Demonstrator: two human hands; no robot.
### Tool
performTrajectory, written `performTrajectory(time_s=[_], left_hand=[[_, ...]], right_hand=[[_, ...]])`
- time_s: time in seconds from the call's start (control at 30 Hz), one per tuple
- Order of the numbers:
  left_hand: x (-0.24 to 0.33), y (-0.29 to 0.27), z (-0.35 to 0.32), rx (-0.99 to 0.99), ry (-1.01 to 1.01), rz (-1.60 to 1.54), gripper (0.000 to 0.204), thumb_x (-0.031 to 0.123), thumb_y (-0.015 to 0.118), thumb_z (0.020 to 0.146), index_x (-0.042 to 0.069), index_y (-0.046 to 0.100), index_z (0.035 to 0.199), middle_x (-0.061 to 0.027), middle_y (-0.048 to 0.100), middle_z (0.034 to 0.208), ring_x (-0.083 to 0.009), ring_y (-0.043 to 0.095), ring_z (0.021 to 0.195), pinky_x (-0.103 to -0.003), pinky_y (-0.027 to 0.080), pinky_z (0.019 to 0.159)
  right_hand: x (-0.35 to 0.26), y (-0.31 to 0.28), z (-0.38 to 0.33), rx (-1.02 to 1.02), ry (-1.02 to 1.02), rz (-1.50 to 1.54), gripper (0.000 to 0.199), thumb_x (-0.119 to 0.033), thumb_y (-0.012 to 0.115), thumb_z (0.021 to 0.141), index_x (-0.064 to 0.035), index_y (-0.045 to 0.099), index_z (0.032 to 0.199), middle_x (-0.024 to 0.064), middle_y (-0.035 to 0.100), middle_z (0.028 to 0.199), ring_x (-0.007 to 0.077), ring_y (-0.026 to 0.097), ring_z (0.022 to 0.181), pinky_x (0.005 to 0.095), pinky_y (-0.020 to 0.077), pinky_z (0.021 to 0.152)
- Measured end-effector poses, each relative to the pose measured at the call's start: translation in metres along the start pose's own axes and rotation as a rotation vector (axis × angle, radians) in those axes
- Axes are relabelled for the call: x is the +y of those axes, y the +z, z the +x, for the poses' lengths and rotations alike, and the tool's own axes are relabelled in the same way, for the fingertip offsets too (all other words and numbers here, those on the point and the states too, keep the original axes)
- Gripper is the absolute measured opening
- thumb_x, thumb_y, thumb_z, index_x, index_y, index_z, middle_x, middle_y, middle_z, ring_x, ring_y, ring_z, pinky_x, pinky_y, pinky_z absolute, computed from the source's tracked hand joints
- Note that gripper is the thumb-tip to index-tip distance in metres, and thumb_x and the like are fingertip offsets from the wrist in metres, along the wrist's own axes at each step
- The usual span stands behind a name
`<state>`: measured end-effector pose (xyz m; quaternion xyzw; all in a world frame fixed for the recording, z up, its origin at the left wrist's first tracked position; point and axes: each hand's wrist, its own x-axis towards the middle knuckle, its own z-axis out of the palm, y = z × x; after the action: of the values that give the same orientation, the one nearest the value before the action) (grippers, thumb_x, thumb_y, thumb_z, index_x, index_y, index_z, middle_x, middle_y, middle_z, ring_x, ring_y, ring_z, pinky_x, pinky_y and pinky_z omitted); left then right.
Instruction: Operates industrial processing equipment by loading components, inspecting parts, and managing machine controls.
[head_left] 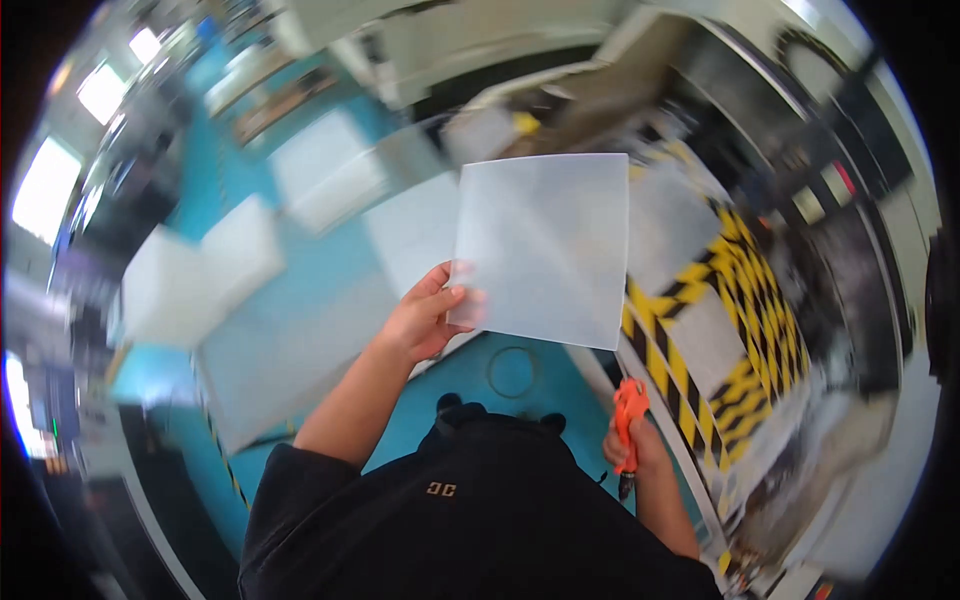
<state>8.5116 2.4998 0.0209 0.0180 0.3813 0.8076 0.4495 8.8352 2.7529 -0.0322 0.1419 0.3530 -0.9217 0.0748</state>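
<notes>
The sheet (545, 250) is milky, translucent white; the tool (631, 405) is bright orange with a dark tip (627, 488). Yellow and black diagonal stripes mark the tape (745, 280). The floor (400, 425) is turquoise, the blocks (165, 290) white, the shirt (500, 545) black with a gold emblem (441, 489).

Clear air between the left hand (425, 318) and the right hand (640, 443), above the blue floor (568, 388)! Farther out, the translucent sheet (545, 250) bars the way; right, black-and-yellow hazard tape (755, 310) lines the machine side.

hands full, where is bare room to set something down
The grey surface looks bare between the white blocks and left hand. Crowded: at the blocks, and around the held sheet and orange tool in the right hand.
</notes>
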Motion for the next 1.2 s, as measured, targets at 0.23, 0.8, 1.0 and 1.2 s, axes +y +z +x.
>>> performTrajectory(time_s=[0.23, 0.8, 1.0, 1.2], left_hand=[[0.087, -0.177, -0.149, 0.438, 0.331, 0.126, 0.033, 0.016, 0.056, 0.092, 0.017, 0.05, 0.125, -0.0056, 0.067, 0.101, -0.0161, 0.065, 0.084, -0.027, 0.048, 0.066], [0.28, -0.429, -0.129, 1.129, 0.0, 2.078, 0.073, 0.049, 0.05, 0.089, 0.01, 0.027, 0.146, -0.027, 0.04, 0.139, -0.0393, 0.035, 0.133, -0.054, 0.029, 0.107], [0.266, -0.437, -0.126, 0.924, -0.219, 2.159, 0.068, 0.053, 0.045, 0.09, 0.012, 0.035, 0.143, -0.0248, 0.037, 0.142, -0.0424, 0.028, 0.135, -0.055, 0.024, 0.109], [0.123, -0.25, 0.002, 0.41, 0.366, 1.517, 0.033, 0.011, 0.058, 0.085, 0.006, 0.057, 0.117, -0.0173, 0.063, 0.108, -0.0289, 0.061, 0.101, -0.038, 0.047, 0.09]], right_hand=[[0.02, 0.086, 0.085, 0.23, 0.373, -0.588, 0.042, -0.032, 0.061, 0.089, -0.0021, 0.048, 0.115, 0.0146, 0.068, 0.088, 0.0215, 0.068, 0.075, 0.0247, 0.0474, 0.049], [0.052, 0.105, 0.088, 0.518, 0.395, -0.712, 0.035, -0.03, 0.059, 0.091, -0.0001, 0.053, 0.109, 0.0153, 0.068, 0.09, 0.0232, 0.068, 0.082, 0.0279, 0.0479, 0.05], [-0.014, 0.13, 0.026, 0.63, -0.037, -0.761, 0.037, -0.031, 0.053, 0.092, 0.0012, 0.054, 0.111, 0.0132, 0.067, 0.095, 0.0091, 0.054, 0.057, 0.0199, 0.0414, 0.051], [-0.041, 0.186, 0.02, 0.865, -0.086, -1.467, 0.032, -0.03, 0.066, 0.084, -0.0028, 0.059, 0.099, 0.013, 0.066, 0.087, 0.0249, 0.062, 0.069, 0.035, 0.0487, 0.063]])
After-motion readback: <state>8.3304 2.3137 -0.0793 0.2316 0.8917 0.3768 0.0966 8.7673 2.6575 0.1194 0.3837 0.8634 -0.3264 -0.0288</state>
